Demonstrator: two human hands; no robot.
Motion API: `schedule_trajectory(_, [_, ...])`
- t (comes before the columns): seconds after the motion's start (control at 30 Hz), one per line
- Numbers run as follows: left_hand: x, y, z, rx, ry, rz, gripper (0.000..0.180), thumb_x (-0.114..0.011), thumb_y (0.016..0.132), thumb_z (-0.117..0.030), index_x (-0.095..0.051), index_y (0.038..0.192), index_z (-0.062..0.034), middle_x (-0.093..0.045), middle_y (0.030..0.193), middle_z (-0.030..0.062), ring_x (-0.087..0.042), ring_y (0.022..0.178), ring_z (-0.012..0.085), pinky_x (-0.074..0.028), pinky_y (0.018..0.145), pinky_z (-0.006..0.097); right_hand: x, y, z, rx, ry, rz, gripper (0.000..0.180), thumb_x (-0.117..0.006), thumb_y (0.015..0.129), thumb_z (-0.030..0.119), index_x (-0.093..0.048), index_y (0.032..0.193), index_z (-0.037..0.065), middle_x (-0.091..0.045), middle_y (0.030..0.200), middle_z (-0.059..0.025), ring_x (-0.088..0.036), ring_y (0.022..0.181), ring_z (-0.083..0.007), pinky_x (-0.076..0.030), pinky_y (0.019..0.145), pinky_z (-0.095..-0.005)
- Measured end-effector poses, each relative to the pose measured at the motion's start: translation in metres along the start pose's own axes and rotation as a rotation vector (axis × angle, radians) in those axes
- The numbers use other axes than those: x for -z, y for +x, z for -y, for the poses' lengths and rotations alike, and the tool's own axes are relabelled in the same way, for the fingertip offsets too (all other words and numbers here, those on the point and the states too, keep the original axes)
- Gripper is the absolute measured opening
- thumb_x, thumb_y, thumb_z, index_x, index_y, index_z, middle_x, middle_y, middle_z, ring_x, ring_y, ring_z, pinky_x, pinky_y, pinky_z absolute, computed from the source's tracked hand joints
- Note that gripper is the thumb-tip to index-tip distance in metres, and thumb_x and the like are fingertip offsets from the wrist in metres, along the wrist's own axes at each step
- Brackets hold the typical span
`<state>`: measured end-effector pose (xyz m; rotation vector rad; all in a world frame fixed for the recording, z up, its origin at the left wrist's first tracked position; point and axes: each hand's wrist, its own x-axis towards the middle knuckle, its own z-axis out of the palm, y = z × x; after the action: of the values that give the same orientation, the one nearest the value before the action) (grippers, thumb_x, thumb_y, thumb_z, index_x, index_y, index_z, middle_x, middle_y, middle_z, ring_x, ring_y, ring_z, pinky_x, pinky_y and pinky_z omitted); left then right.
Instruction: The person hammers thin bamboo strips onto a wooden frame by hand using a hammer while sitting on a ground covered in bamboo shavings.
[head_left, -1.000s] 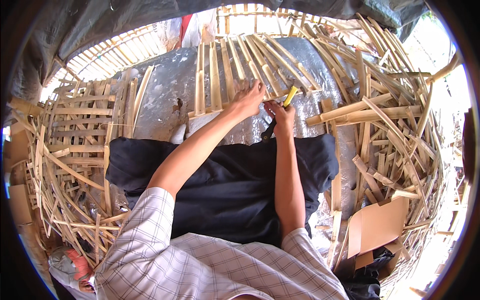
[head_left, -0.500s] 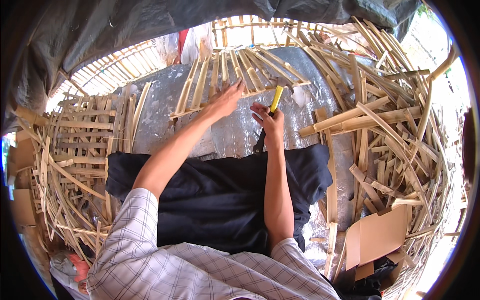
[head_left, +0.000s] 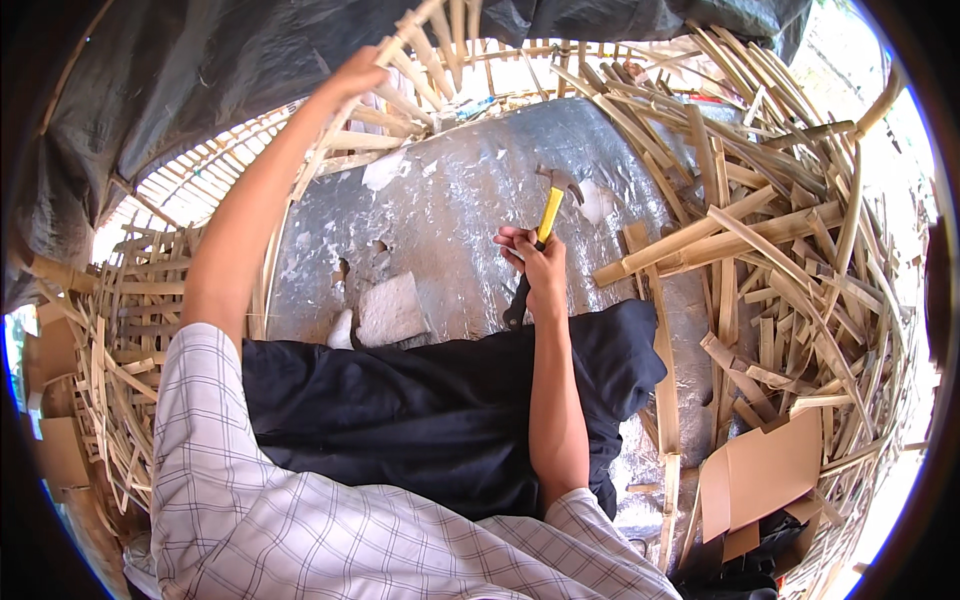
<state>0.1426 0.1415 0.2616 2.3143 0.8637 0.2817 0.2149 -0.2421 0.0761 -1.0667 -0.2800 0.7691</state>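
My left hand is stretched out to the far left, fingers closed on the long rail of a slatted bamboo frame. The frame is lifted and tilted, its short slats spreading out from the rail. Over the middle of the grey sheet, my right hand grips a claw hammer with a yellow and black handle. The hammer's metal head points away from me. Thumb and some fingertips of that hand reach out to the left; whether they pinch something small cannot be made out.
A heap of bamboo strips fills the right side, above an opened cardboard box. Bamboo lattice pieces are stacked on the left. A pale block lies before my knees. Dark plastic sheeting hangs overhead at the far left.
My left hand has moved up and left, lifting the bamboo frame off the grey sheet and tilting it, which uncovers the pale block. The right hand with the hammer has hardly moved.
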Motion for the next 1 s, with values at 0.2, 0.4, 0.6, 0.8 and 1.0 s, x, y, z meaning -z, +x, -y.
schedule_trajectory(0.2, [0.099, 0.005, 0.02, 0.123, -0.635, -0.236, 0.045, -0.061, 0.075, -0.004, -0.052, 0.119, -0.001, -0.054, 0.099, 0.0131, -0.063, 0.093, 0.0331, -0.063, 0.07, 0.059, 0.0, 0.001, -0.003, -0.02, -0.028, 0.021, 0.019, -0.048, 0.094, -0.008, -0.043, 0.085, 0.008, -0.07, 0.106, -0.0188, -0.073, 0.092, -0.0248, -0.059, 0.08, -0.0354])
schedule_trajectory(0.4, [0.149, -0.02, 0.067, -0.001, -1.219, -0.451, 0.044, -0.053, 0.079, 0.006, -0.042, 0.121, 0.0086, -0.05, 0.117, 0.0275, -0.056, 0.111, 0.0569, -0.052, 0.094, 0.074, 0.004, 0.003, -0.004, -0.024, -0.03, 0.009, 0.02, -0.048, 0.093, -0.009, -0.043, 0.085, 0.009, -0.071, 0.105, -0.0183, -0.073, 0.088, -0.0237, -0.059, 0.079, -0.0352])
schedule_trajectory(0.6, [0.057, -0.082, 0.119, 0.025, -1.765, -0.744, 0.053, -0.042, 0.087, 0.007, -0.026, 0.136, 0.0147, -0.04, 0.133, 0.0337, -0.051, 0.124, 0.0529, -0.042, 0.109, 0.072, 0.01, 0.003, 0.007, 0.023, -0.054, 0.016, 0.018, -0.05, 0.094, -0.006, -0.043, 0.088, 0.009, -0.071, 0.105, -0.017, -0.072, 0.088, -0.0226, -0.058, 0.078, -0.0345])
schedule_trajectory(0.8, [-0.07, -0.184, 0.091, 0.203, -1.99, -0.812, 0.062, -0.037, 0.088, 0.006, -0.016, 0.145, 0.0117, -0.036, 0.141, 0.0385, -0.057, 0.117, 0.0579, -0.049, 0.105, 0.068, 0.013, -0.007, 0.023, 0.069, -0.145, 0.011, 0.02, -0.051, 0.097, -0.004, -0.044, 0.085, 0.01, -0.073, 0.105, -0.0148, -0.072, 0.084, -0.021, -0.057, 0.073, -0.0315])
schedule_trajectory(1.0, [-0.149, -0.23, 0.144, 0.322, -2.071, -0.689, 0.067, -0.043, 0.082, 0.007, -0.021, 0.145, 0.0103, -0.032, 0.148, 0.0351, -0.053, 0.122, 0.0596, -0.049, 0.106, 0.067, 0.01, -0.027, 0.019, 0.053, -0.265, 0.12, 0.018, -0.053, 0.097, 0.0, -0.043, 0.087, 0.01, -0.073, 0.103, -0.0145, -0.072, 0.08, -0.0205, -0.054, 0.068, -0.0297])
